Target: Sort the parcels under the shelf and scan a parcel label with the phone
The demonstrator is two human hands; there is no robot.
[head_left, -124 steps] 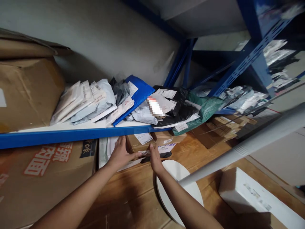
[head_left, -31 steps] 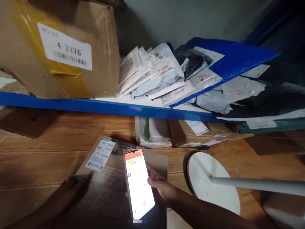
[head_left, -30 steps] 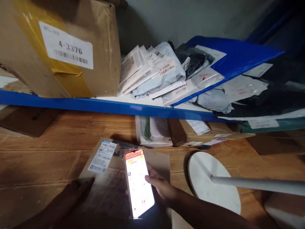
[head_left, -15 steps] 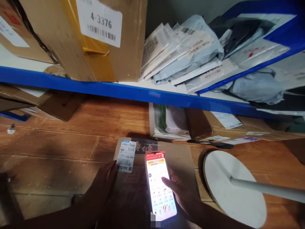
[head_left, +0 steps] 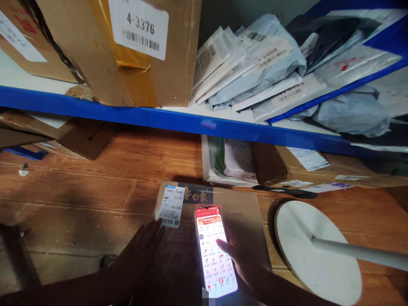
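Matt cardboard box (head_left: 204, 238), glossy glass phone (head_left: 216, 251), wood-plank floor (head_left: 79, 199).

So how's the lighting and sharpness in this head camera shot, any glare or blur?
Head view: dim overall; the lit phone screen glares, nearly blown out. Both hands, left hand and right hand, sit in deep shadow. The big box label reads sharp; edges bow slightly.

One phone (head_left: 215, 250), two hands (head_left: 140, 250)
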